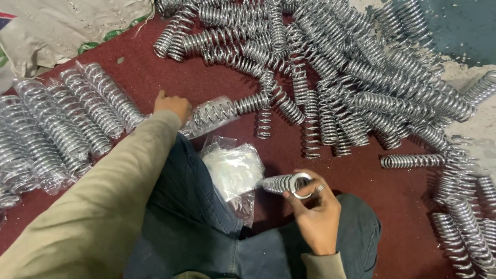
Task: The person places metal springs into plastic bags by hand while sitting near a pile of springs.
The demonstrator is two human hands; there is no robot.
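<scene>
Head view, looking down at a person seated on a dark red floor mat (170,77), knees in blue denim. Right hand (314,209) raised over the right knee, fingers curled closed around one end of a shiny steel coil spring (284,183); the spring juts left from the grip, roughly level, its free end just above a stack of clear plastic bags (233,168) lying on the mat between the legs. A ring shows on one finger of that hand. Left hand (173,106), in an olive sleeve, stretched forward to the mat, fingers bent down onto the end of a bagged spring (217,112) whose far part sticks bare out of the wrapping; whether it pinches the plastic or only presses it, cannot tell, the knuckles hide the fingertips. Left of that hand, a row of wrapped springs (67,119) lies side by side, touching, slanted across the mat. Ahead and to the right, a large loose heap of bare springs (361,77), criss-crossed and overlapping, spreading down the right edge. A crumpled pale sack (57,26) in the upper left corner
</scene>
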